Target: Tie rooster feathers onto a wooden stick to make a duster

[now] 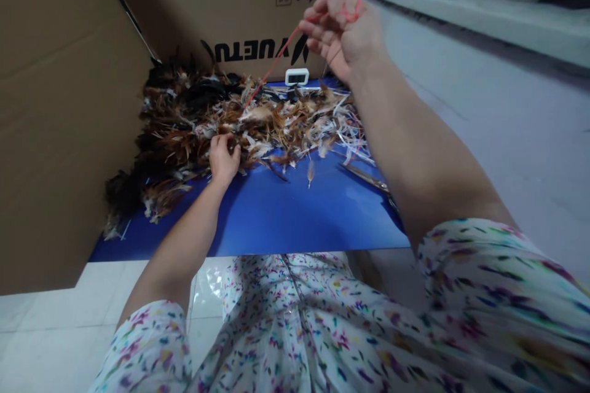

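Held in the right hand (338, 31), the red string (276, 60) runs down in a nearly straight slant to the feathers (271, 118), while its slack end loops over the fingers. The hand is lifted well above the pile, probably so that the string comes up clear of the plumes and some tension lies on it. Where its lower end is fixed, if at all, is hidden among the feathers. Down at the near edge of the heap, the left hand (224, 159) has its fingers curled against the feathers; whether they pinch one or merely steady the pile, I cannot tell. The feathers, brown, black and pale, spread across the back and left of the blue table (295, 221), between the side panel (55, 104) and the box (221, 0), which seem to serve as walls against scatter. Pale strips (345, 126) lie tangled at the right end, and one loose feather (310, 173) sits just in front. Scissors (369, 182) rest near the table's right edge, partly behind the right forearm, a place that looks chosen for easy reach. Behind the pile, close to the box, stands a small white device (297, 77), its screen facing the person.
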`<act>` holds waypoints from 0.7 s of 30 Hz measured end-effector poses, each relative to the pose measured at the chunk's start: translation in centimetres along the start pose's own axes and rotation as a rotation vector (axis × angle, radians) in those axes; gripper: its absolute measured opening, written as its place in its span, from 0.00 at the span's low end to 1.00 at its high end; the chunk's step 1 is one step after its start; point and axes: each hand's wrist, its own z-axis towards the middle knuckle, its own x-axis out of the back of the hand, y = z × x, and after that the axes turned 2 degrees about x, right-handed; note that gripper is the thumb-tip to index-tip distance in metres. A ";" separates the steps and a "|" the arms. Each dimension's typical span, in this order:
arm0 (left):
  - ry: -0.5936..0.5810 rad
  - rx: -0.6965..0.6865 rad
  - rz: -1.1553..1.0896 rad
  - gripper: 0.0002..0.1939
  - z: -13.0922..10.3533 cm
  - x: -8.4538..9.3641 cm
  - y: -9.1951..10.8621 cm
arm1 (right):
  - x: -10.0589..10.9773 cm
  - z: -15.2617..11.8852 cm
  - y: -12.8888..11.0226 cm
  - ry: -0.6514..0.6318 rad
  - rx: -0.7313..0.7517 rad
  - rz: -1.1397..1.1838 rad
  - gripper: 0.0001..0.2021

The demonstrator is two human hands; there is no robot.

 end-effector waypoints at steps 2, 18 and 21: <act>0.052 -0.020 -0.028 0.13 0.4 0.3 0.0 | 0.4 0.2 -1.1 -0.007 0.032 0.000 0.13; -0.104 -0.068 0.089 0.15 9.0 -4.8 5.8 | 1.3 -2.6 -8.3 -0.123 0.104 -0.018 0.17; -0.149 -0.079 0.162 0.15 9.1 -5.2 4.9 | 3.4 -2.2 -9.7 0.010 0.126 -0.009 0.24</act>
